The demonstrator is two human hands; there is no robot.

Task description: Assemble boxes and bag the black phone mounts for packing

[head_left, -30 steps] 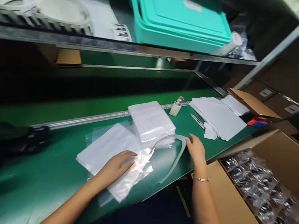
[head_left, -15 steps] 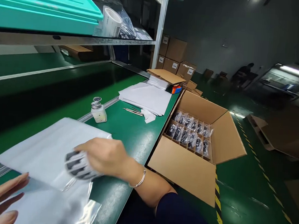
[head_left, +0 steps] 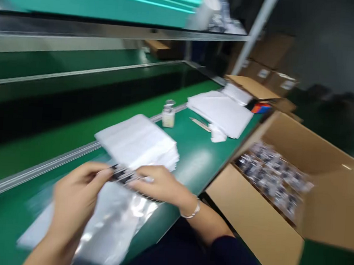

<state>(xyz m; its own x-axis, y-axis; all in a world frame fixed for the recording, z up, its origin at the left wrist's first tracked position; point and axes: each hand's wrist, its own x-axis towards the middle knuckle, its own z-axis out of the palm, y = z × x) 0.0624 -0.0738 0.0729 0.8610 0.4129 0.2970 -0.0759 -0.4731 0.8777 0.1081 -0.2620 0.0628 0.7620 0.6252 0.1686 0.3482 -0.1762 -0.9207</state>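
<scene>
Between my two hands is a flat black-and-white striped piece [head_left: 124,175], blurred, its exact kind unclear. My left hand [head_left: 80,194] pinches its left end with thumb and fingers. On its right end my right hand [head_left: 161,184] is closed; a bracelet circles that wrist. Beneath the hands lie clear plastic bags [head_left: 112,225] over white sheets on the green bench. Just beyond them sits a stack of white foam-like sheets [head_left: 137,140], partly covered by the right hand.
A pump bottle [head_left: 168,115], tweezers [head_left: 200,124] and a crumpled white tissue [head_left: 217,133] stand farther along the bench, before another white sheet stack [head_left: 219,111]. At right, an open carton [head_left: 255,222] holds several bagged dark items. A teal bin [head_left: 107,2] rests on the shelf above.
The camera view has swung left. My right hand has drawn the striped piece off the sheet stack toward me, and my left hand, earlier open, has taken hold of its other end.
</scene>
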